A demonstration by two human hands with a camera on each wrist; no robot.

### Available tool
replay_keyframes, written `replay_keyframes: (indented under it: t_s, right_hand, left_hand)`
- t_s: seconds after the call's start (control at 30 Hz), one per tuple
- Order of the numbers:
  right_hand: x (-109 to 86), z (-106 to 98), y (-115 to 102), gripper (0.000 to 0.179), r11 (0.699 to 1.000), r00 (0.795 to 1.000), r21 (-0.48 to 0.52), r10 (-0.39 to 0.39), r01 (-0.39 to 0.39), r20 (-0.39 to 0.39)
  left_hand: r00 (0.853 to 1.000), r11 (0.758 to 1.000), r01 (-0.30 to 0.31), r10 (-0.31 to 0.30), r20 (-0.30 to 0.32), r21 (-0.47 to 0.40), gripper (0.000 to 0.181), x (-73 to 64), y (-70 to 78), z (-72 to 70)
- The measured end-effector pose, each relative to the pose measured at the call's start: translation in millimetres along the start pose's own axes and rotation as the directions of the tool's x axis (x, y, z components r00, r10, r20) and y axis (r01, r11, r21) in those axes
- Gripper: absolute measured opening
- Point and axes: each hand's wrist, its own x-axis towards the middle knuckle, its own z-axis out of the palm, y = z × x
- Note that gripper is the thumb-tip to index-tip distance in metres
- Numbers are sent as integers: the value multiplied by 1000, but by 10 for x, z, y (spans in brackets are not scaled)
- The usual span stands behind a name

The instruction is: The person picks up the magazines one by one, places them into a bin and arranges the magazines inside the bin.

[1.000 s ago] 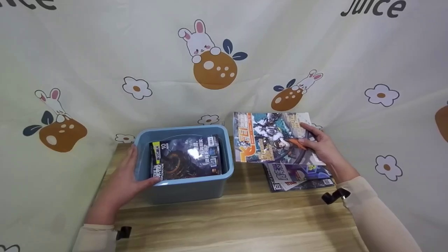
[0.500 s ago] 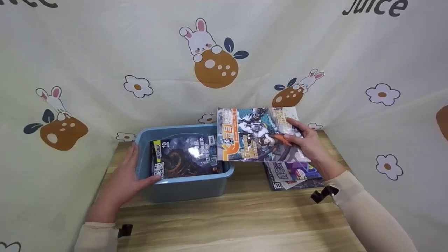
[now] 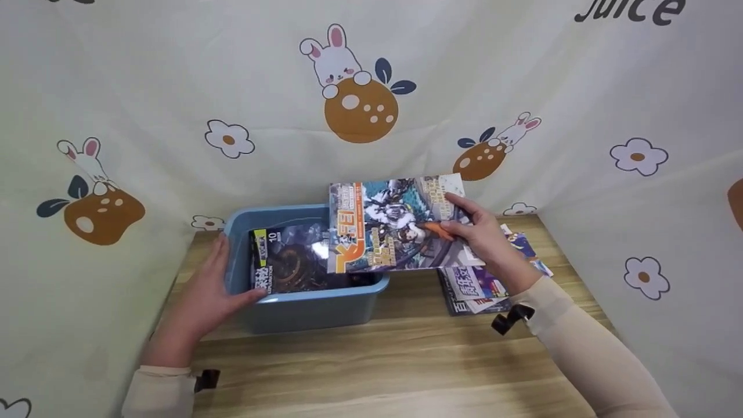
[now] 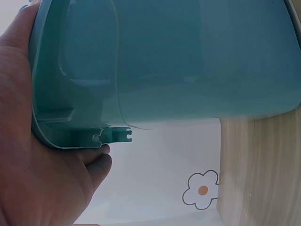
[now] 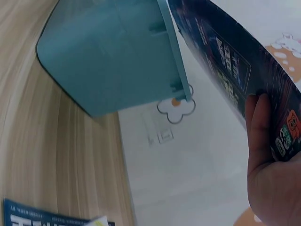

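My right hand (image 3: 484, 235) pinches a glossy magazine (image 3: 395, 220) by its right side, thumb on the illustrated front cover. The right wrist view shows fingers (image 5: 258, 125) pressed against the dark back cover. The magazine's left part hangs over the right side of a blue plastic bin (image 3: 313, 313). Inside the bin lies a dark magazine (image 3: 290, 261) with a yellow strip, its right part now covered. My left hand (image 3: 203, 296) grips the bin's left rim, thumb at the front edge; in the left wrist view its fingertips (image 4: 99, 169) curl in below the rim.
Several more magazines (image 3: 473, 290) lie in a loose pile on the wooden table (image 3: 371, 371), right of the bin and partly behind my right forearm. A pale curtain (image 3: 261, 75) printed with rabbits and oranges stands behind and at both sides.
My right hand has carried the magazine leftward from above the pile until it overlaps the bin's right side. The left hand and the bin have stayed in place.
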Motion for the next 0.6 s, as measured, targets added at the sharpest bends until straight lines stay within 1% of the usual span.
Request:
replay_keyframes:
  t_s: [0.2,0.47,0.6]
  right_hand:
    - [34,307,-26,72,999,999,18,-51,51,9]
    - [71,632,-38,72,996,997,61,-72,70,37]
    - [80,762,-46,71,995,995,34,-95,94,29]
  left_hand:
    - [1000,1000,-2,2,-3,-1,144,-14,18,9]
    - [1000,1000,19,-19,-3,3,146,-19,35,1]
    - [1000,1000,28,-28,0,9,147,-7,48,3]
